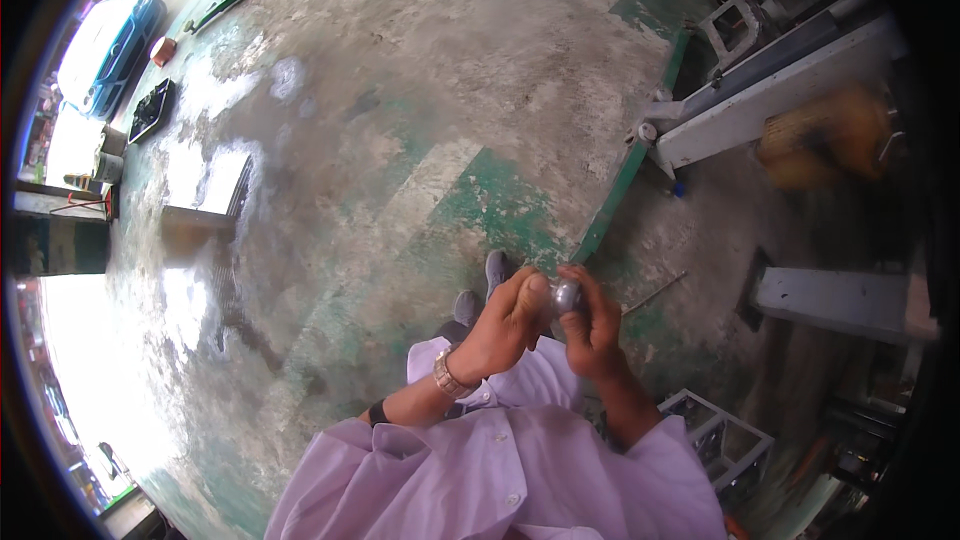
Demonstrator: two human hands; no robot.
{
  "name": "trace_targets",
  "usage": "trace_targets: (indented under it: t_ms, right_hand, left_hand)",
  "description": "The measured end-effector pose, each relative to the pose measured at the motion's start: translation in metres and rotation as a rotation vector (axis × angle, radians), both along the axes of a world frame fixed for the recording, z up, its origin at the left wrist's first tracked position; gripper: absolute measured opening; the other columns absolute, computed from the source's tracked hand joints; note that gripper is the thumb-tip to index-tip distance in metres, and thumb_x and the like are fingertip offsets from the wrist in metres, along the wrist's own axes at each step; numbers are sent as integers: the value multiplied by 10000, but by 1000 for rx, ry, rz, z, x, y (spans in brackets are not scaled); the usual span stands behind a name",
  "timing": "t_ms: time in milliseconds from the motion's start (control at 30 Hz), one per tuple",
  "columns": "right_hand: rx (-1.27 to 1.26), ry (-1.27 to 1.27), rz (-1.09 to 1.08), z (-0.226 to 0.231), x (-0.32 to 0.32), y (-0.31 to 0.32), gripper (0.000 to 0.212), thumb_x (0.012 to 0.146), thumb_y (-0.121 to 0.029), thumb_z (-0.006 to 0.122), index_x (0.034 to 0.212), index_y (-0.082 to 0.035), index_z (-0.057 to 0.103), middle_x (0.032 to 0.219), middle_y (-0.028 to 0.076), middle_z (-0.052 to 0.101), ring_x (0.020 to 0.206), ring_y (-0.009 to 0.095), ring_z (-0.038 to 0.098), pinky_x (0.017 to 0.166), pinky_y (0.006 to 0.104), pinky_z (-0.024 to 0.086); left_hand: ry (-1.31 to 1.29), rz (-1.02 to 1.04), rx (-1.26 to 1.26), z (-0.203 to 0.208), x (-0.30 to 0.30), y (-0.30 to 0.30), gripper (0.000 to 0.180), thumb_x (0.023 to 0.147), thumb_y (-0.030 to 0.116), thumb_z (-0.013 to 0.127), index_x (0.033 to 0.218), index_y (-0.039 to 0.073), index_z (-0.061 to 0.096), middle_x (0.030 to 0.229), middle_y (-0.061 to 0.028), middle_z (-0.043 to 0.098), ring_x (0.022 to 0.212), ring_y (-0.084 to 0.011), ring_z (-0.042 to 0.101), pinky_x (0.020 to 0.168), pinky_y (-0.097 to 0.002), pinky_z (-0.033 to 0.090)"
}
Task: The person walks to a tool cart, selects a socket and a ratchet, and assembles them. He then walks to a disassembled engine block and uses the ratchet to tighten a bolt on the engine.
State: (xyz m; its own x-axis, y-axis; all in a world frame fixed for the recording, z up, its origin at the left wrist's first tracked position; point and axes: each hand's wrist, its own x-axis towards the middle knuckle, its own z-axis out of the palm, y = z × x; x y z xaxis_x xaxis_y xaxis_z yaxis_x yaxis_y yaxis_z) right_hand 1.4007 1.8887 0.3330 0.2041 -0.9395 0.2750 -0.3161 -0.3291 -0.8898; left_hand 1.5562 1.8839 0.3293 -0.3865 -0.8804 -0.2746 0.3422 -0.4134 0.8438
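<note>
In front of my body, both hands meet on a small, rounded, shiny metal part point(566, 296); I cannot make out its exact kind. My left hand point(503, 318) is closed on its left side, thumb on top and a watch at the wrist. On the other side, my right hand point(594, 323) grips it between the thumb and curled fingers. The fingers cover much of the part, and it is held up off the floor.
At right stand a grey lift arm point(760, 95), a grey post point(835, 302) and a blurred yellow object point(825, 137). A metal frame point(722, 440) stands by my right elbow, with a thin rod point(655, 294) on the floor nearby. Far left are a black tray point(152, 111) and a blue car point(110, 55).
</note>
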Motion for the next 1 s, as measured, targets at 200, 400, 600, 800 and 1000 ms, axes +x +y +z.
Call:
trace_targets:
  t_ms: [200,400,600,800,1000]
  right_hand:
    - [82,-26,-3,-20,-2,-76,425,922,-224,560,1249,31,466,1008,178,635,880,299,653,765,342,503]
    - [236,-253,24,-38,-31,-187,400,889,-153,598,1251,-15,496,867,103,632,751,133,587,698,283,477]
    - [509,-310,168,-40,-84,-294,454,857,-75,648,1270,-4,473,1020,52,614,933,112,575,841,268,469]
    - [566,-508,141,-46,-103,-386,459,808,-122,705,1218,-14,527,966,49,640,867,106,585,772,284,487]
    - [566,-376,31,-59,-134,-485,444,808,-114,710,1200,-9,532,1030,56,632,942,107,576,830,277,476]
  left_hand:
    - [-56,18,98,-10,-2,-81,357,1005,376,357,866,63,457,637,-7,463,508,-78,436,451,-219,391]
    - [-5,22,308,-12,-26,-197,334,982,380,429,937,61,514,652,11,464,526,-88,444,490,-244,406]
    - [-61,-70,312,-10,-56,-306,372,983,379,414,887,38,527,670,-19,507,563,-108,495,520,-236,427]
    - [-14,-123,236,-16,-74,-403,348,983,348,416,905,30,534,694,-36,549,550,-113,522,504,-241,431]
    - [-33,-167,325,-41,-102,-519,253,978,267,454,958,30,537,654,-49,560,498,-139,527,457,-246,422]
